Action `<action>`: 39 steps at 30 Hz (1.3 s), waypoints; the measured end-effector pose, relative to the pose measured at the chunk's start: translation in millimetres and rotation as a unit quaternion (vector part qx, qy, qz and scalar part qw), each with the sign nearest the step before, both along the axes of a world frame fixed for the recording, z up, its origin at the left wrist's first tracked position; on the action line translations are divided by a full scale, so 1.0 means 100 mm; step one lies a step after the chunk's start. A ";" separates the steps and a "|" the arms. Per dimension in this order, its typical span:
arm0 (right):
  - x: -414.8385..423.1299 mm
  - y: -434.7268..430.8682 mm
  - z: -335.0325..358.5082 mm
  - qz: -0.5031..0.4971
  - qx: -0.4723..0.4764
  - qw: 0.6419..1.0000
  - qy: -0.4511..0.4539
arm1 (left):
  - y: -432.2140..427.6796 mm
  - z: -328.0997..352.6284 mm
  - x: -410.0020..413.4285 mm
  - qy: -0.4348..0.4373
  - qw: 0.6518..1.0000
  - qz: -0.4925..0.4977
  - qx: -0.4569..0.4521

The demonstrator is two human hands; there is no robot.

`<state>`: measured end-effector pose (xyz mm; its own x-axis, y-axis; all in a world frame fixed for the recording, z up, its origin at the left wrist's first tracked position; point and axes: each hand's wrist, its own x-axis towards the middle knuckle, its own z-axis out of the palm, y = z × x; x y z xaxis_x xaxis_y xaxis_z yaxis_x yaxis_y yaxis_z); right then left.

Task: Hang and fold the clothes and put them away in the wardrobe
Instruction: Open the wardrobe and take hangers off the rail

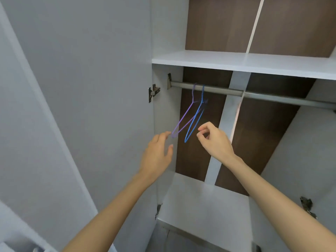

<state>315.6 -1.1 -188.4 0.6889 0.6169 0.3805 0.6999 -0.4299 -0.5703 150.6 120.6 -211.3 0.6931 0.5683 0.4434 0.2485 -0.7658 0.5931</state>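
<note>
Head view, blurred hangers [193, 121] on rail [263, 96], rail's right end cut off

Off to my far left a plain, pale grey wall [20, 160] runs up the edge of my view, smooth and evenly lit, leaning away as it rises. Low in the left corner a white ledge [27, 227] slants across at the wall's foot; I cannot tell what it belongs to. Just below it, at the very bottom edge, a small glossy pale shape [37, 249] pokes in, too blurred and cut off to name.
</note>
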 end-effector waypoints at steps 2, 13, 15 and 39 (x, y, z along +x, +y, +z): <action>0.30 0.17 -0.09 -0.010 -0.001 1.000 0.019 | 0.16 -0.06 0.33 0.009 1.000 -0.008 -0.006; 1.91 1.21 -0.31 -0.047 0.010 0.988 0.150 | 0.91 -0.25 2.05 0.104 0.990 -0.065 -0.071; 2.12 1.33 -0.32 -0.052 0.013 0.985 0.164 | 0.98 -0.30 2.28 0.121 0.986 -0.083 -0.083; 2.32 1.43 -0.05 -0.023 0.137 0.952 0.273 | 0.97 -0.26 2.40 0.157 0.945 -0.207 -0.197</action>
<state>547.9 141.8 -193.1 0.8542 0.5102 0.1002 0.2511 -0.2361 -0.9387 390.4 217.2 -237.7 0.9546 0.2977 -0.0110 0.1876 -0.5718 0.7986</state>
